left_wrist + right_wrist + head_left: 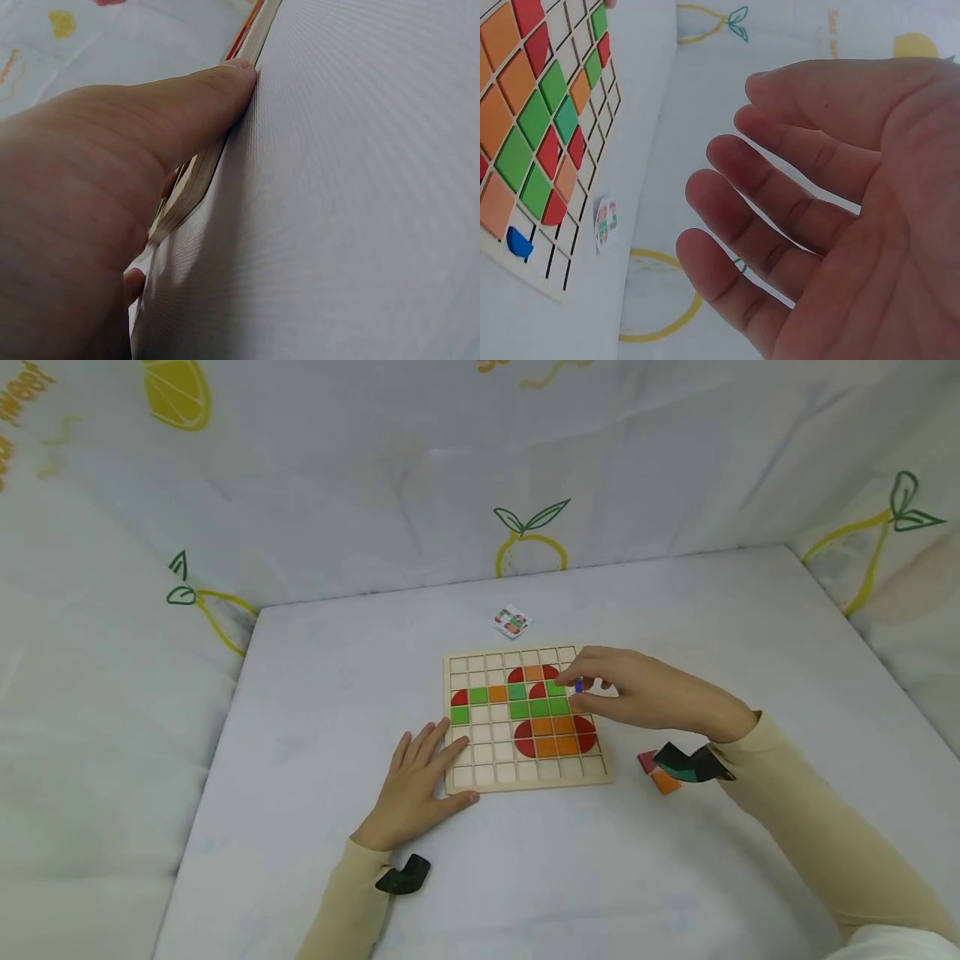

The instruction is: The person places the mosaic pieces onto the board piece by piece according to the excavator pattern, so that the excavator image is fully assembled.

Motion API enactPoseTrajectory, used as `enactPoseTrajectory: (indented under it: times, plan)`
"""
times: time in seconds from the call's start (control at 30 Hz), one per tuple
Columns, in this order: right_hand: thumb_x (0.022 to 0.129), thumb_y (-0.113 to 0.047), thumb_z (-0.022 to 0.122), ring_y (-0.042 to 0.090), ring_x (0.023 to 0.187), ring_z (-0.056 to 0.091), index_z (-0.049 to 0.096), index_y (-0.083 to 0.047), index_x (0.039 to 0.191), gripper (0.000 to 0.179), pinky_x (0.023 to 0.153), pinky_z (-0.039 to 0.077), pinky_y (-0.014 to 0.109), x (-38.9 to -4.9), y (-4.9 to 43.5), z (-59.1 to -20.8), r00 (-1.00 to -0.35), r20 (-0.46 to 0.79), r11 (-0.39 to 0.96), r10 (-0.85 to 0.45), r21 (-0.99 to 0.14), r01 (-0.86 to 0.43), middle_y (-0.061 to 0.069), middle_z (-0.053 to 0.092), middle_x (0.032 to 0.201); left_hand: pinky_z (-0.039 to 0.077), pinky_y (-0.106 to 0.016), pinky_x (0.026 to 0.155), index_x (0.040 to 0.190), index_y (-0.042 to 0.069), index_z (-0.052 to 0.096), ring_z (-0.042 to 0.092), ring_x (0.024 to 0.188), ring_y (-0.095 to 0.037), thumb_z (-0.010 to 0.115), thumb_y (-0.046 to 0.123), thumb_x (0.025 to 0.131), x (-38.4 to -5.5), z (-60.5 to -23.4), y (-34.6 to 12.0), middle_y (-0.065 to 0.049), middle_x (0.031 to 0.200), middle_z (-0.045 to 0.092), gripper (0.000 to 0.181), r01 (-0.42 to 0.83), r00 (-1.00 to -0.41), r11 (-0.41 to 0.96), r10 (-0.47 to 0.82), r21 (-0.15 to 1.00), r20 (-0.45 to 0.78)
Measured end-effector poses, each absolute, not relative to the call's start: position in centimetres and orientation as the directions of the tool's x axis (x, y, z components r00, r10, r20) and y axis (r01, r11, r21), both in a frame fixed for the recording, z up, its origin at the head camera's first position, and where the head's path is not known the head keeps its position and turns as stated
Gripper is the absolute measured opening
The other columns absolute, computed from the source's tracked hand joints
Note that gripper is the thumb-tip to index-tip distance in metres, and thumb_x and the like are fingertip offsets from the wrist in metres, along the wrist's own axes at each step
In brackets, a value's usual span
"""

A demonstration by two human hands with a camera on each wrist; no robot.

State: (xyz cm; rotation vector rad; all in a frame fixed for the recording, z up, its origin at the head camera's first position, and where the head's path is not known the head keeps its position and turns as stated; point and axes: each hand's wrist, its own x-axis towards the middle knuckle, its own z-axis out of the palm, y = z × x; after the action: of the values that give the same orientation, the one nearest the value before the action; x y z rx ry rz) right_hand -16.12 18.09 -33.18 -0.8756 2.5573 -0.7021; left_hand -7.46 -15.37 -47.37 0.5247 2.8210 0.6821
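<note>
A square wooden grid board [483, 772] lies on the white table, its cells partly filled with red, orange and green tiles. My left hand [416, 789] rests with spread fingers at the board's near left corner. In the left wrist view, the thumb [202, 97] touches the board's side edge. Above the board's right side hovers my right hand [645, 693], its fingers loosely bent and nothing between them. A blue rounded piece [520, 242] sits in a cell near the board's edge; in the head view the right fingers partly hide that area.
A small pattern card [512, 622] with coloured shapes lies behind the board. To the right of the board, a red tile [647, 762] and an orange tile [666, 782] lie on the table, near the right wrist's dark strap. White fabric with lemon drawings hangs around the table.
</note>
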Motion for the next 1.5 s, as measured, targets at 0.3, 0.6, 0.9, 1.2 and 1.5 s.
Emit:
enactPoseTrajectory:
  times: [0.3, 0.6, 0.9, 1.2, 1.5]
  plan:
    - [0.096, -0.022, 0.070, 0.018, 0.101, 0.059, 0.069, -0.018, 0.127, 0.031, 0.084, 0.057, 0.037, -14.7, 21.2, -33.9, -0.814, -0.192, 0.769, -0.548, -0.500, -0.400, 0.001, 0.067, 0.123, -0.003, -0.049, 0.130, 0.157, 0.026, 0.038, 0.010, 0.160, -0.027, 0.066, 0.061, 0.089, -7.3, -47.0, -15.4, 0.000, 0.172, 0.015, 0.081, 0.275, -0.925, 0.834, 0.366, 0.479, -0.105]
    - [0.096, -0.022, 0.070, 0.013, 0.088, 0.060, 0.072, -0.017, 0.109, 0.014, 0.071, 0.056, 0.026, -13.4, 23.5, -35.9, -0.827, -0.275, 0.797, -0.490, -0.525, -0.298, -0.005, 0.069, 0.100, -0.004, -0.048, 0.130, 0.157, 0.026, 0.038, 0.009, 0.160, -0.026, 0.066, 0.061, 0.089, -7.4, -47.1, -15.3, 0.001, 0.172, 0.014, 0.081, 0.280, -0.921, 0.827, 0.374, 0.487, -0.106]
    - [0.098, -0.019, 0.066, 0.011, 0.075, 0.054, 0.069, -0.019, 0.098, 0.003, 0.063, 0.047, 0.021, -11.7, 24.9, -37.6, -0.757, -0.472, 0.827, -0.452, -0.539, -0.158, -0.005, 0.061, 0.080, -0.004, -0.047, 0.130, 0.157, 0.026, 0.038, 0.009, 0.160, -0.026, 0.067, 0.060, 0.089, -7.3, -46.9, -15.3, 0.001, 0.172, 0.014, 0.081, 0.279, -0.921, 0.823, 0.375, 0.494, -0.104]
    - [0.091, -0.013, 0.073, 0.006, 0.070, 0.045, 0.063, -0.019, 0.104, 0.017, 0.058, 0.036, 0.020, -10.6, 26.1, -39.4, -0.710, -0.509, 0.832, -0.488, -0.516, -0.202, -0.006, 0.047, 0.075, -0.003, -0.047, 0.130, 0.157, 0.026, 0.039, 0.010, 0.160, -0.027, 0.067, 0.060, 0.089, -7.2, -46.9, -15.3, 0.001, 0.172, 0.014, 0.081, 0.281, -0.922, 0.826, 0.373, 0.489, -0.102]
    - [0.088, -0.013, 0.074, 0.006, 0.068, 0.045, 0.058, -0.018, 0.106, 0.024, 0.057, 0.036, 0.020, -10.5, 25.7, -40.1, -0.736, -0.456, 0.823, -0.501, -0.514, -0.242, -0.006, 0.048, 0.074, -0.004, -0.048, 0.130, 0.157, 0.026, 0.038, 0.010, 0.160, -0.027, 0.067, 0.060, 0.089, -7.3, -47.0, -15.3, 0.000, 0.172, 0.015, 0.081, 0.281, -0.921, 0.825, 0.375, 0.490, -0.103]
